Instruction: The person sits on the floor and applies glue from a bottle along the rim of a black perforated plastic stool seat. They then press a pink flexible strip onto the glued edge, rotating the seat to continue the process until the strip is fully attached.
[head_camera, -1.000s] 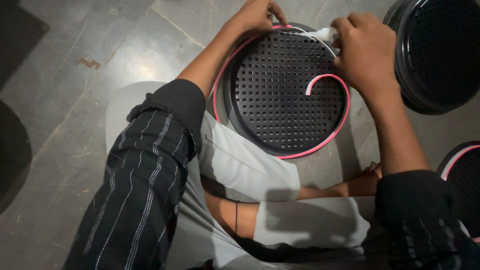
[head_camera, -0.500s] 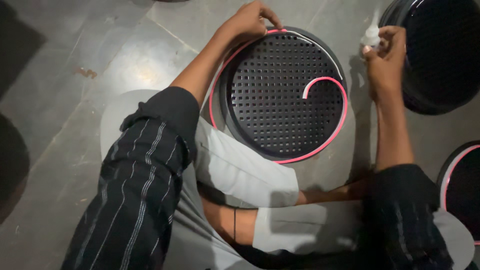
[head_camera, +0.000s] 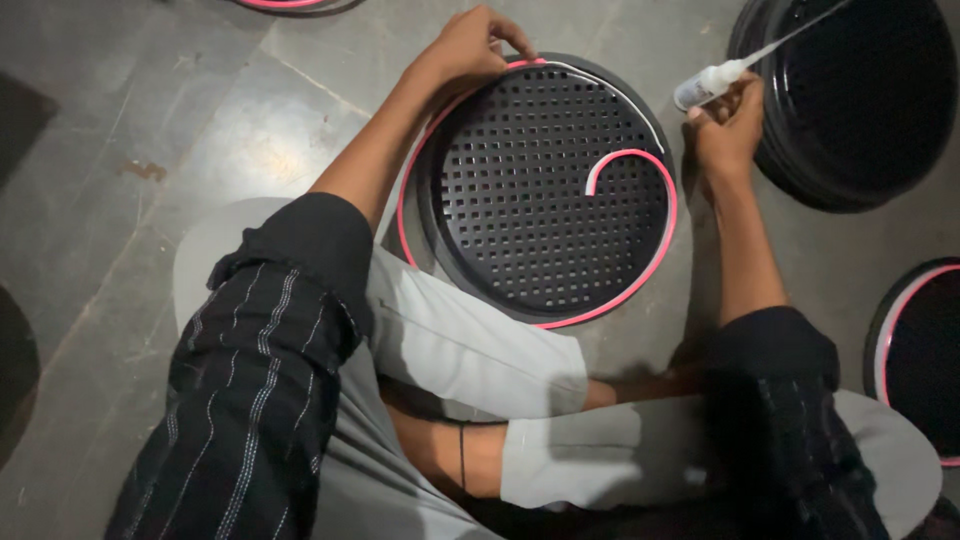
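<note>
A round black perforated tray (head_camera: 545, 190) lies on the floor in front of my crossed legs. A pink strip (head_camera: 660, 255) runs around its rim, and its loose end curls inward over the holes. My left hand (head_camera: 478, 45) presses the strip against the tray's far rim. A thin white line follows the bare rim between my hands. My right hand (head_camera: 730, 125) is off the tray's right edge and holds a small white squeeze bottle (head_camera: 712, 82) with a long thin nozzle pointing up and right.
A stack of black round trays (head_camera: 850, 100) stands at the upper right. Another black tray with a pink rim (head_camera: 915, 350) lies at the right edge, one more at the top edge (head_camera: 290, 5). The floor is grey stone slabs (head_camera: 120, 150).
My right hand lifted the bottle off the tray's rim and moved it right, away from the tray. My left hand stayed on the far rim.
</note>
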